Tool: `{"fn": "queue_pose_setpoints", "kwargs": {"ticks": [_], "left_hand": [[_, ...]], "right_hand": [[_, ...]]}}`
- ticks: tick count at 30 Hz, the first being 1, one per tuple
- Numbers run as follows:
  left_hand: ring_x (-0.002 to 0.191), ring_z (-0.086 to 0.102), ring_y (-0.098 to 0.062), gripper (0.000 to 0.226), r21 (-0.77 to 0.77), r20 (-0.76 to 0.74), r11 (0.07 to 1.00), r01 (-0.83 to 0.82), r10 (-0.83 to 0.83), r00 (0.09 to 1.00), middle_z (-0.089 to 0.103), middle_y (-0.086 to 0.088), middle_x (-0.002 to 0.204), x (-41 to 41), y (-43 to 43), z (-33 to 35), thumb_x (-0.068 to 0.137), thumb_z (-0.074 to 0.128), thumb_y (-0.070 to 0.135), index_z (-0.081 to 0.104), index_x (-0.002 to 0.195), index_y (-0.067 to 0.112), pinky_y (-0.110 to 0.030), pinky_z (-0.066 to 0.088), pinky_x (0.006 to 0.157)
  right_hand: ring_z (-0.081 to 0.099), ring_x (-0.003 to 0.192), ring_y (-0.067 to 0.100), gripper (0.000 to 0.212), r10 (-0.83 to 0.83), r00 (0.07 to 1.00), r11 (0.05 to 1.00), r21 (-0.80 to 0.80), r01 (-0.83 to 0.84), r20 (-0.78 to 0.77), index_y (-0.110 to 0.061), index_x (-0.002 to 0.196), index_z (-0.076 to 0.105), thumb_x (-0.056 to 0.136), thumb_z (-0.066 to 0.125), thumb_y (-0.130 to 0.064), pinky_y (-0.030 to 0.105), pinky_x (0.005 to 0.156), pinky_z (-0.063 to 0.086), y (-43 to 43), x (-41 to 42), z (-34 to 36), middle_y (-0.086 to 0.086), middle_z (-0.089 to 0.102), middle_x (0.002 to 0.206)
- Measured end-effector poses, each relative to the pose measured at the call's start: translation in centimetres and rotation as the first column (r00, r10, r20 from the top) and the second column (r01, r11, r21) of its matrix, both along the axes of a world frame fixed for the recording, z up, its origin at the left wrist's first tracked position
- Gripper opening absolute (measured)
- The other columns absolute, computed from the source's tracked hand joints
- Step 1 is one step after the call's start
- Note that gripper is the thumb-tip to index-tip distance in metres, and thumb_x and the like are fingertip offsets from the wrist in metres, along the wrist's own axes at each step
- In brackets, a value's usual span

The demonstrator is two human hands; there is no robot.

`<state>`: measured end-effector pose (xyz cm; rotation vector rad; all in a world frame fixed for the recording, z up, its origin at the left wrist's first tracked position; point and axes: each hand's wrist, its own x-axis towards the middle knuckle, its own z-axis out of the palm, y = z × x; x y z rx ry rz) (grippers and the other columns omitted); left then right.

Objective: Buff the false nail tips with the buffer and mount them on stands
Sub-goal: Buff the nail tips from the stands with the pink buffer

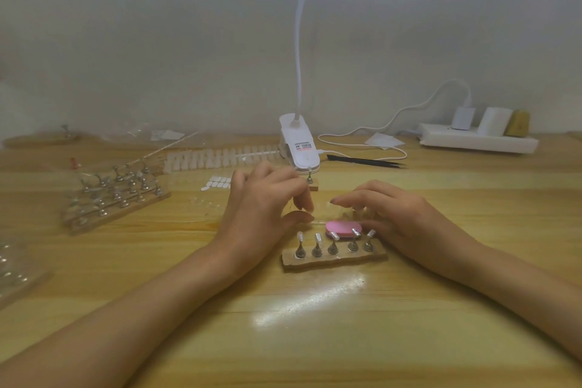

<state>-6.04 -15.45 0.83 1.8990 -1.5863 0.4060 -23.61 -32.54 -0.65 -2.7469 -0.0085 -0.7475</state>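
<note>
**A:** Nearest, the rack [334,258] carried five stands, seemingly all tipped. The pink buffer [341,226] lay just behind it on the surface [315,343].

**B:** And the hands?

**A:** Right hand [393,214] was loose and spread by the buffer, holding nothing. Left hand [267,198] had thumb and forefinger nearly meeting. Pinching a tip? Couldn't tell.

**B:** Between tips, I'd judge. Next called for a fresh one from the far strip of tips [220,157], then buffing.

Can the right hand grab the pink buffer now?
Probably yes. The right hand hovers open right beside the pink buffer, with nothing between them. The stand strip lies nearer the person, out of the way.
</note>
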Motion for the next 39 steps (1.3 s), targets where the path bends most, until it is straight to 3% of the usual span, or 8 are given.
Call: {"fn": "queue_pose_setpoints", "kwargs": {"ticks": [7, 9, 13, 19, 26, 32, 35, 39], "left_hand": [[0.081, 0.057, -0.023, 0.018, -0.084, 0.270, 0.996, 0.000, 0.023, 0.963, 0.066, 0.014, 0.083, -0.1, 0.2, 0.3, 0.072, 0.086, 0.020, 0.068, 0.072, 0.023, -0.037, 0.030, 0.074], [0.083, 0.055, -0.019, 0.016, -0.100, 0.223, 0.995, 0.005, 0.018, 0.975, 0.066, 0.016, 0.084, 0.0, 0.3, 0.2, 0.074, 0.084, 0.024, 0.068, 0.074, 0.024, -0.035, 0.028, 0.075], [0.087, 0.050, -0.012, 0.014, -0.130, 0.087, 0.991, -0.010, 0.021, 0.996, 0.064, 0.019, 0.084, 0.3, 0.4, 0.2, 0.078, 0.081, 0.029, 0.067, 0.076, 0.027, -0.034, 0.024, 0.076], [0.086, 0.048, -0.010, 0.014, -0.148, 0.084, 0.989, 0.012, 0.001, 0.996, 0.063, 0.019, 0.085, 0.2, 0.5, 0.2, 0.078, 0.081, 0.028, 0.067, 0.076, 0.025, -0.035, 0.026, 0.075], [0.096, 0.049, -0.012, 0.014, -0.114, -0.077, 0.987, 0.112, -0.121, 0.990, 0.063, 0.018, 0.093, 0.2, 0.4, 0.4, 0.084, 0.071, 0.037, 0.070, 0.083, 0.024, -0.034, 0.030, 0.085], [0.100, 0.049, -0.012, 0.020, -0.050, -0.282, 0.984, 0.171, -0.178, 0.943, 0.062, 0.017, 0.087, 0.4, 0.3, 0.6, 0.083, 0.062, 0.038, 0.068, 0.081, 0.020, -0.046, 0.034, 0.098], [0.092, 0.050, -0.007, 0.020, -0.032, -0.358, 0.977, 0.209, -0.206, 0.911, 0.059, 0.018, 0.082, 0.7, 0.1, 0.6, 0.082, 0.061, 0.036, 0.067, 0.080, 0.018, -0.039, 0.040, 0.092], [0.083, 0.052, -0.002, 0.014, -0.032, -0.430, 0.973, 0.227, -0.219, 0.876, 0.058, 0.025, 0.078, 1.0, -0.1, 0.4, 0.083, 0.065, 0.029, 0.065, 0.076, 0.017, -0.013, 0.038, 0.078]], "right_hand": [[0.059, 0.102, 0.005, 0.048, -0.020, 1.000, 1.000, 0.005, 0.020, 0.001, -0.027, 0.134, 0.058, 0.092, 0.067, -0.004, 0.034, 0.084, 0.054, 0.3, -0.2, 0.4, -0.023, 0.053, 0.114], [0.058, 0.107, 0.003, 0.052, -0.031, 1.000, 0.999, 0.023, 0.031, 0.002, -0.029, 0.139, 0.054, 0.094, 0.064, -0.004, 0.030, 0.089, 0.052, 0.5, -0.3, 0.5, -0.026, 0.052, 0.115], [0.057, 0.120, 0.013, 0.050, -0.037, 0.999, 0.999, 0.036, 0.037, 0.002, -0.026, 0.141, 0.052, 0.097, 0.057, -0.002, 0.036, 0.098, 0.050, 0.7, -0.3, 0.6, -0.006, 0.059, 0.127], [0.057, 0.119, 0.020, 0.052, -0.037, 0.998, 0.999, 0.022, 0.036, 0.042, -0.022, 0.138, 0.054, 0.093, 0.062, 0.003, 0.042, 0.098, 0.049, 0.9, -0.5, 0.7, 0.001, 0.063, 0.127], [0.050, 0.086, 0.021, 0.049, -0.043, 0.949, 0.920, -0.358, 0.159, 0.312, -0.018, 0.115, 0.074, 0.079, 0.070, 0.015, 0.041, 0.080, 0.045, 1.3, -0.5, 0.8, 0.006, 0.067, 0.097], [0.047, 0.084, 0.020, 0.056, 0.043, 0.956, 0.933, -0.353, 0.065, 0.290, -0.019, 0.116, 0.073, 0.078, 0.069, 0.022, 0.038, 0.070, 0.051, 1.2, -0.6, 0.8, 0.008, 0.065, 0.094], [0.045, 0.085, 0.018, 0.048, 0.103, 0.960, 0.930, -0.367, 0.000, 0.261, -0.023, 0.119, 0.070, 0.087, 0.062, 0.011, 0.031, 0.070, 0.047, 1.3, -0.7, 0.9, 0.008, 0.062, 0.094], [0.042, 0.086, 0.014, 0.030, 0.143, 0.962, 0.927, -0.372, -0.047, 0.234, -0.024, 0.119, 0.071, 0.105, 0.046, -0.014, 0.027, 0.072, 0.045, 1.6, -0.8, 1.2, 0.001, 0.056, 0.099]]}}
